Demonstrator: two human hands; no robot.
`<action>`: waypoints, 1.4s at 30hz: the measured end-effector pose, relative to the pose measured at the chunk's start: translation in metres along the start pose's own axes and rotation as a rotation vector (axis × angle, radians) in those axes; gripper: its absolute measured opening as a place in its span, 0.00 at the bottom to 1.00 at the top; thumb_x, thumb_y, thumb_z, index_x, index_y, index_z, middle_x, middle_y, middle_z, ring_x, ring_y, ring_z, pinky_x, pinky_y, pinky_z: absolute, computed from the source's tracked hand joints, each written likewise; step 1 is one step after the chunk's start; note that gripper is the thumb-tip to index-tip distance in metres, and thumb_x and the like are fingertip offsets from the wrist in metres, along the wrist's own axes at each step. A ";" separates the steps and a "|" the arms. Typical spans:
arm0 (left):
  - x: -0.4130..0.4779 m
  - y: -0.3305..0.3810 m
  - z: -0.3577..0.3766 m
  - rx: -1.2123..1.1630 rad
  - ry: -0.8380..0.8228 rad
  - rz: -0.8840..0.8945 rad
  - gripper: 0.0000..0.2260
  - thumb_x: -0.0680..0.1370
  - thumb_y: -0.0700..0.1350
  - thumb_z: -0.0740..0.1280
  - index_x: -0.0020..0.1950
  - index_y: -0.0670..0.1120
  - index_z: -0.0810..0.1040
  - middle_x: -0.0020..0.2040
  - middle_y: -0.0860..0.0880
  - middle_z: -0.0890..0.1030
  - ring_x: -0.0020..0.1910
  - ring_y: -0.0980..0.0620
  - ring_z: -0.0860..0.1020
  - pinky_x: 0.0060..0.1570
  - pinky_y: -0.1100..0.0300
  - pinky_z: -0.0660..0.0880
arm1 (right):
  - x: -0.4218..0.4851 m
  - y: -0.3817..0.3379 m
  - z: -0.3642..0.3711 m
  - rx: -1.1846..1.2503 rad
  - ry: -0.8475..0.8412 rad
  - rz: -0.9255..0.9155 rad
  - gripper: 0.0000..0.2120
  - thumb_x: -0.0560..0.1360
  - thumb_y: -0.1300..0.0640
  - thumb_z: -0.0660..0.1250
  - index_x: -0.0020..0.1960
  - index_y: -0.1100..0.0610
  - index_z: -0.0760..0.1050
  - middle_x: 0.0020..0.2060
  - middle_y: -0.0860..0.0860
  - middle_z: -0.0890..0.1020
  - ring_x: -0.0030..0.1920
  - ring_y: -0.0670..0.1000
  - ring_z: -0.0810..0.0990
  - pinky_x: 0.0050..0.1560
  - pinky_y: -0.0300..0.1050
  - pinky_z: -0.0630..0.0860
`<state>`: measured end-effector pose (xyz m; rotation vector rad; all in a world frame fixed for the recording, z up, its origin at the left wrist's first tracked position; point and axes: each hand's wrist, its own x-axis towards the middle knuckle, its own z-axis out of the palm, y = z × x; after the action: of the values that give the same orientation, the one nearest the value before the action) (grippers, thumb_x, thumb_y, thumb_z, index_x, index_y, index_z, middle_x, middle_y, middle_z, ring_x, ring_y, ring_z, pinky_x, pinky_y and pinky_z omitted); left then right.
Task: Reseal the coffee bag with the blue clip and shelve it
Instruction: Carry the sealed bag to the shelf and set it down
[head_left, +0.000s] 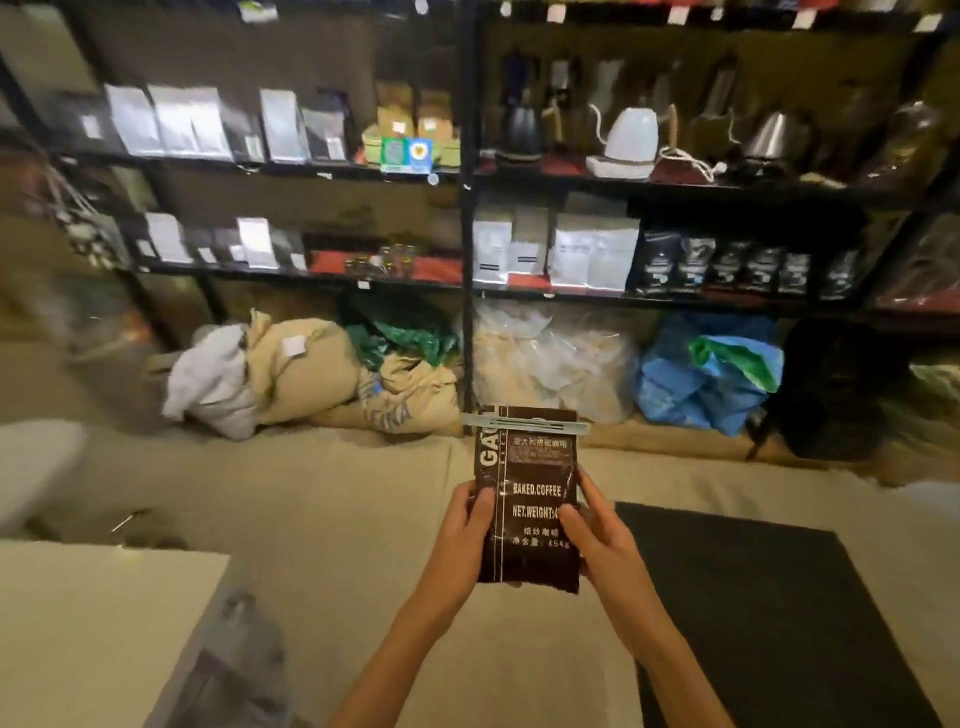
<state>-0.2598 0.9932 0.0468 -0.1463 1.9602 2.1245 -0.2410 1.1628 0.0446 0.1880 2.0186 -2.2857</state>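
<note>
white counter (93, 623): sitting at lower left, blurred; nothing readable on it.
burlap sacks (311, 369): lying slumped on the floor under the left shelf bay, a grey cloth bundle touching their left side.
left shelf bay (260, 166): carrying rows of silver and dark pouches on two levels, all blurred.
left hand (460, 525): gripping the coffee bag's left edge, thumb lying on the front face, fingers wrapping behind and out of sight.
coffee bag (527, 499): being held upright in mid-air between both hands, over the beige floor, in front of the shelving's centre post. Dark brown, front face showing "BAKED.COFFEE" and "NET.WEIGHT". Not on any shelf.
clip (524, 422): sitting horizontally across the bag's top, sticking out past both side edges. Reading as pale grey-blue in this light.
right hand (597, 535): gripping the bag's right edge, thumb pressing on the front near the weight text, fingers curling behind.
black mat (779, 597): lying on the floor just right of the right forearm.
right shelf bay (675, 182): upper level holding gooseneck kettles, one white on a white base; lower level holding silver pouches, then a row of black coffee bags.
blue plastic bags (701, 374): bunching on the floor under the right bay, green plastic lying on top of them.
</note>
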 end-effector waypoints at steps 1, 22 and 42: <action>0.030 0.005 -0.007 -0.011 0.062 0.025 0.12 0.83 0.52 0.57 0.64 0.50 0.71 0.56 0.45 0.83 0.47 0.47 0.86 0.32 0.48 0.83 | 0.041 -0.003 0.006 -0.016 -0.054 -0.012 0.28 0.77 0.52 0.66 0.73 0.35 0.62 0.62 0.43 0.79 0.55 0.45 0.83 0.49 0.44 0.82; 0.448 0.159 -0.388 -0.071 0.530 0.177 0.10 0.83 0.46 0.61 0.58 0.49 0.81 0.53 0.52 0.87 0.50 0.56 0.84 0.48 0.63 0.80 | 0.579 -0.049 0.377 -0.073 -0.486 -0.038 0.27 0.77 0.55 0.68 0.68 0.34 0.61 0.59 0.40 0.79 0.53 0.39 0.83 0.45 0.39 0.81; 0.953 0.201 -0.657 0.123 0.287 0.024 0.12 0.82 0.43 0.62 0.65 0.45 0.69 0.59 0.44 0.79 0.53 0.51 0.81 0.46 0.63 0.80 | 1.052 -0.002 0.584 -0.188 -0.084 0.081 0.24 0.78 0.64 0.66 0.71 0.50 0.67 0.57 0.49 0.79 0.57 0.48 0.82 0.47 0.42 0.82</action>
<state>-1.2899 0.4351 -0.0466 -0.4284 2.2542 2.0862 -1.3017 0.6013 -0.0396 0.1542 2.1258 -2.0074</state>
